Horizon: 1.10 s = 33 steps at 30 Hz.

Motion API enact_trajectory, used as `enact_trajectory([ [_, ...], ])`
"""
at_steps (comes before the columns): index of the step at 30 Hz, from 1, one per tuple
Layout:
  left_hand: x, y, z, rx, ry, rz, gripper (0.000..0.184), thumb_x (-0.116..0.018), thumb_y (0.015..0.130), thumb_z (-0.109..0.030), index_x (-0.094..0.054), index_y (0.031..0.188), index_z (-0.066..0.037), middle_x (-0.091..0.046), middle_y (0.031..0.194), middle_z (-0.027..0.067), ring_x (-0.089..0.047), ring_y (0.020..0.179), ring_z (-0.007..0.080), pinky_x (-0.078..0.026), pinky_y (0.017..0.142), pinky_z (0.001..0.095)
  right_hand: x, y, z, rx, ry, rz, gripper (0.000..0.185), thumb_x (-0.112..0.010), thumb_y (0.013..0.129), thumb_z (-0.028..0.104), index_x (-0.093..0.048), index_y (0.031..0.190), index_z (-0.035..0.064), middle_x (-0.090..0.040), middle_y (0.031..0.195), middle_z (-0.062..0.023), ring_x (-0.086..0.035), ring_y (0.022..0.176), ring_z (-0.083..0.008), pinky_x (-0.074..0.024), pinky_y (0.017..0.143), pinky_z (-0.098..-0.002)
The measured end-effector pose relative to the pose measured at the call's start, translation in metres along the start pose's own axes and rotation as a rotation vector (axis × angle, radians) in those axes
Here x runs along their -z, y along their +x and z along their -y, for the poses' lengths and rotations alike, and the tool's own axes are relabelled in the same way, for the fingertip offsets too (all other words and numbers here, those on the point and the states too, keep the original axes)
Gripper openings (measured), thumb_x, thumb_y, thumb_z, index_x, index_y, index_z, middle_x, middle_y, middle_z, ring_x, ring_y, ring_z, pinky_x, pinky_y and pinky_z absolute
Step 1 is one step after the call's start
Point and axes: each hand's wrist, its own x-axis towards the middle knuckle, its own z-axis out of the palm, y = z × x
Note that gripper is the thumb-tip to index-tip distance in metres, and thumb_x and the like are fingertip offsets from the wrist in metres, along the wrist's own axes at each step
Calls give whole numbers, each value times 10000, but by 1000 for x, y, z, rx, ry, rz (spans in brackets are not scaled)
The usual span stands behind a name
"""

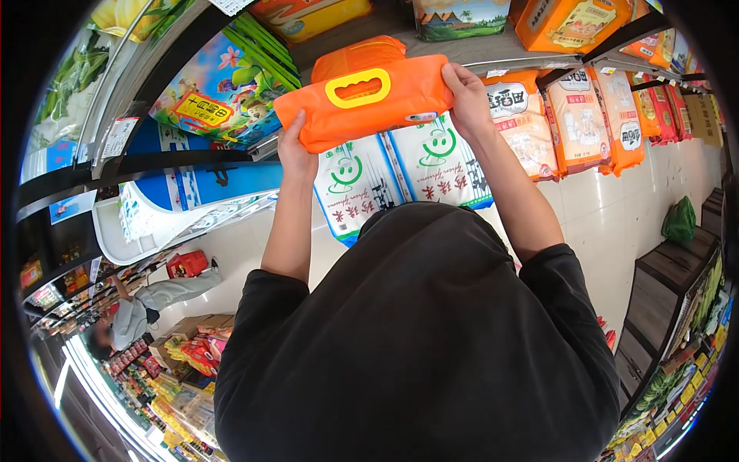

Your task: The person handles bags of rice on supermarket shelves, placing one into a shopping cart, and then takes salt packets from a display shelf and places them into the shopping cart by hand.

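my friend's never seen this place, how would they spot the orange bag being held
Find the grey shelf across the top of the view. In front of it, the left hand and right hand hold the orange bag, one at each end. Unlike the smiley-faced white bags below, it's bright orange with a yellow handle rim.

Brightly lit, strong fisheye curvature, black corners

Open passage over pale floor (pixel 589 215) beside right forearm (pixel 514 181); white bags (pixel 443 171) block space below orange bag (pixel 369 119).
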Motion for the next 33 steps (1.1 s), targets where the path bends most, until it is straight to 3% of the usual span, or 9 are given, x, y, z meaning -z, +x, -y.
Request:
enact_trajectory([
  [12,-1,-7,-2,6,34,23,395,-653,1025,-145,-557,1382,-7,-637,1391,124,-620,1297,276,-494,1122,442,-3,-15,10,7,40,51,297,-613,1078,180,-660,1263,-47,-745,1144,-80,-705,996,-127,-560,921,-274],
  [15,3,-25,-7,-50,185,-2,376,-661,1046,-215,-601,1334,18,-668,1327,99,-638,1245,224,-497,1083,390,2,-45,25,58,-373,239,444,-784,933,82,-626,1322,-63,-734,1222,-107,-688,1089,-140,-543,973,-297],
  [17,31,-36,-4,-167,706,69,356,-614,1083,-280,-635,1296,4,-688,1239,83,-650,1144,198,-509,1004,368,13,-57,19,111,-592,227,327,-808,912,86,-702,1196,-35,-764,1103,-71,-691,1006,-110,-539,909,-296],
  [21,24,-43,-4,-339,822,25,276,-601,1091,-259,-715,1122,-10,-713,1015,55,-639,934,153,-510,884,330,6,-63,30,257,-812,216,169,-797,919,94,-746,1033,-19,-768,944,-62,-677,892,-99,-526,841,-286],
  [25,-36,-6,-49,-574,809,-37,266,-578,1089,-200,-711,1112,30,-725,1052,62,-654,961,156,-511,905,327,-46,-10,65,400,-748,71,148,-762,934,103,-742,1014,-20,-770,890,-100,-678,839,-103,-538,777,-295],
  [29,-104,73,-105,-787,746,-78,301,-603,1084,-238,-713,1086,42,-737,999,63,-661,913,148,-522,878,326,-99,100,101,712,-795,-8,189,-774,917,113,-732,1029,-33,-781,918,-131,-720,818,-237,-549,775,-353],
  [30,-97,104,-108,-687,939,-219,299,-622,1075,-244,-717,1054,39,-742,974,53,-669,889,152,-527,849,329,-109,128,101,675,-853,-67,311,-784,914,123,-703,1177,-23,-782,1017,-150,-724,853,-293,-549,793,-375],
  [32,-72,176,-104,-868,881,-144,286,-647,1055,-243,-707,1038,37,-738,920,58,-661,868,149,-515,805,328,-109,178,76,810,-676,-140,265,-731,910,-19,-629,1152,-51,-740,1064,-160,-690,974,-240,-532,844,-360],
  [33,-54,212,-107,-1309,1383,-295,255,-660,1032,-228,-709,1045,22,-733,906,84,-641,836,139,-505,768,333,-113,173,76,817,-679,-136,265,-731,910,-19,-629,1152,-51,-740,1064,-160,-690,974,-240,-532,844,-360],
])
